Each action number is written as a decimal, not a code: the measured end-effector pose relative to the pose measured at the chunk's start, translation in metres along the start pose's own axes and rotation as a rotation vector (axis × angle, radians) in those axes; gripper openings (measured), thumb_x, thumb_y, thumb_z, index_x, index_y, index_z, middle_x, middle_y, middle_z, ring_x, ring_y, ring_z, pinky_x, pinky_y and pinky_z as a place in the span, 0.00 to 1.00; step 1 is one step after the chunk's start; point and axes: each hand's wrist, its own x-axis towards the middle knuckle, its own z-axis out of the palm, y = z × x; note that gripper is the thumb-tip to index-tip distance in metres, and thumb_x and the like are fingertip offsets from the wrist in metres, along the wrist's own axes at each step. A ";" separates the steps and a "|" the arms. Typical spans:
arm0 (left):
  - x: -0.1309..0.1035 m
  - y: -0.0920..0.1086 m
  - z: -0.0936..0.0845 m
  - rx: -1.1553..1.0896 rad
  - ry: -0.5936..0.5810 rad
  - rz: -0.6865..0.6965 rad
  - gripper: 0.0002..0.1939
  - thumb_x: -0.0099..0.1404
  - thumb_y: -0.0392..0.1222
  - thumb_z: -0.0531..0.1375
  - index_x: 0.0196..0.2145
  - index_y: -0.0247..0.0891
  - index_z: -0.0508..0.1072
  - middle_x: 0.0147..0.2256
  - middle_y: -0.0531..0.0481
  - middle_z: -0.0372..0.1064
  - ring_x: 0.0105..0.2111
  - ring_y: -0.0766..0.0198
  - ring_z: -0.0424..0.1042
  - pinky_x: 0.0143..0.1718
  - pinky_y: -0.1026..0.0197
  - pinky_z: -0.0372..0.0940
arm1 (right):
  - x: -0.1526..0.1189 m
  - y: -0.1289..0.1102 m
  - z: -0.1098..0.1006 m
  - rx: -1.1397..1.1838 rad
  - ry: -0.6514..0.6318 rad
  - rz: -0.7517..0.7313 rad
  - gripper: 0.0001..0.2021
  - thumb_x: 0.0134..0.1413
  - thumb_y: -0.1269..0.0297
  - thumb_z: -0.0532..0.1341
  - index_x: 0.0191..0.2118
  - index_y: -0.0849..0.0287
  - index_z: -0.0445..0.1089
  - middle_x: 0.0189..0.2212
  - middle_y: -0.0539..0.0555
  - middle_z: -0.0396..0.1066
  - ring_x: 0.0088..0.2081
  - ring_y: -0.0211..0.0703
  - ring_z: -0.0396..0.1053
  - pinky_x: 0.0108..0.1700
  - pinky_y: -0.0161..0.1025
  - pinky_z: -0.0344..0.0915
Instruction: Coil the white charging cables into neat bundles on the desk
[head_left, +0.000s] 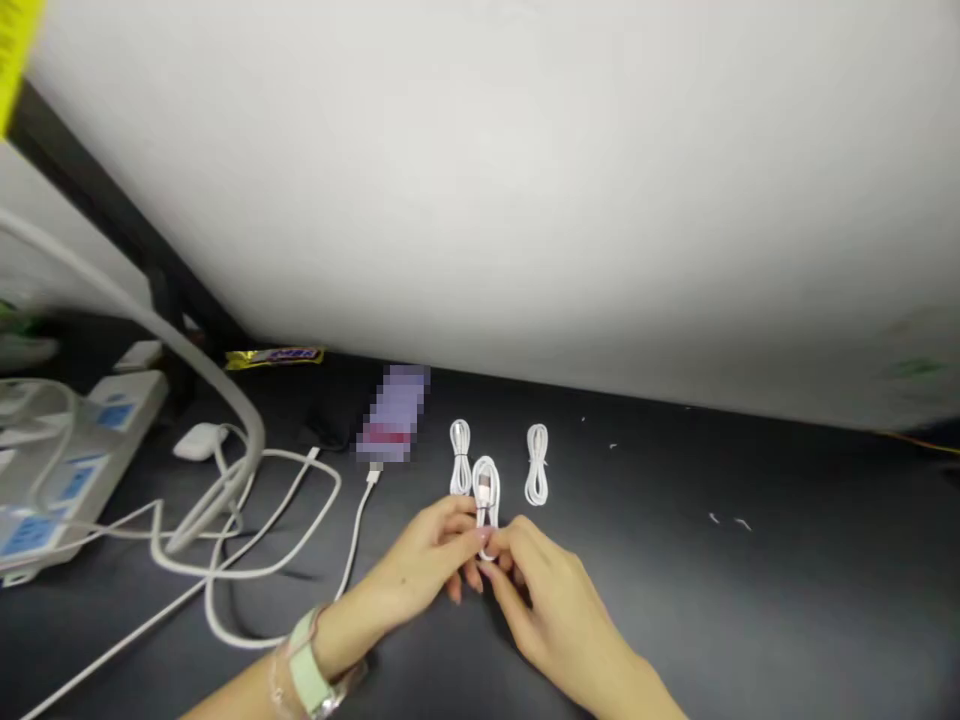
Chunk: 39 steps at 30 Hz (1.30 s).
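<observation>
Between my two hands is a coiled white charging cable (486, 484), upright, with its plug showing at the top and a dark tie around its middle. My left hand (435, 555) pinches its lower part from the left, thumb in front. From the right, the fingertips of my right hand (544, 590) close on the same lower end. Just behind on the black table lies a second coiled white cable (460, 455), its lower end close to my left fingers. A third coiled cable (537, 464) rests farther right, apart from both hands.
A phone (394, 412) with a blurred screen lies at back left, a white cord (355, 540) plugged into it. Loose white cords loop around a thick grey cable (217, 375) beside a power strip (97, 440). A yellow wrapper (274, 357) sits by the wall. White scraps dot the right side.
</observation>
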 end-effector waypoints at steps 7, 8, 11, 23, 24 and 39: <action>-0.003 -0.002 0.008 0.095 0.102 0.068 0.17 0.59 0.49 0.58 0.42 0.35 0.63 0.31 0.50 0.65 0.24 0.69 0.67 0.15 0.72 0.60 | 0.001 0.002 -0.005 0.175 0.242 0.125 0.10 0.57 0.63 0.58 0.42 0.58 0.58 0.27 0.47 0.62 0.23 0.35 0.61 0.25 0.32 0.60; -0.005 -0.003 0.010 0.140 0.109 0.083 0.17 0.60 0.48 0.58 0.43 0.36 0.64 0.32 0.49 0.66 0.25 0.68 0.67 0.15 0.72 0.61 | 0.001 0.003 -0.004 0.131 0.266 0.119 0.09 0.57 0.62 0.59 0.40 0.57 0.59 0.27 0.47 0.62 0.22 0.34 0.60 0.24 0.32 0.60; -0.009 -0.004 0.014 0.312 0.102 0.151 0.13 0.62 0.45 0.56 0.43 0.37 0.65 0.33 0.49 0.68 0.27 0.67 0.68 0.19 0.70 0.63 | 0.001 0.007 -0.002 0.025 0.248 0.073 0.03 0.59 0.65 0.56 0.37 0.57 0.62 0.28 0.49 0.63 0.24 0.36 0.62 0.27 0.33 0.60; -0.012 -0.002 0.013 0.523 0.012 0.213 0.17 0.63 0.39 0.54 0.50 0.39 0.68 0.30 0.52 0.67 0.24 0.69 0.66 0.26 0.68 0.64 | 0.003 0.011 -0.010 -0.047 0.364 -0.110 0.04 0.59 0.73 0.56 0.35 0.58 0.65 0.29 0.52 0.68 0.31 0.39 0.67 0.33 0.35 0.64; -0.013 -0.001 0.013 0.545 -0.002 0.221 0.17 0.63 0.38 0.54 0.50 0.40 0.68 0.30 0.52 0.67 0.25 0.69 0.66 0.26 0.68 0.64 | 0.004 0.011 -0.012 -0.051 0.418 -0.122 0.04 0.58 0.74 0.57 0.35 0.58 0.65 0.29 0.52 0.68 0.31 0.39 0.66 0.34 0.35 0.64; -0.010 -0.006 0.014 0.037 -0.128 -0.003 0.17 0.59 0.44 0.61 0.44 0.38 0.63 0.29 0.54 0.63 0.24 0.70 0.68 0.23 0.65 0.70 | 0.012 0.056 -0.048 0.123 0.867 0.581 0.17 0.47 0.49 0.62 0.29 0.61 0.72 0.26 0.54 0.72 0.28 0.44 0.68 0.32 0.38 0.63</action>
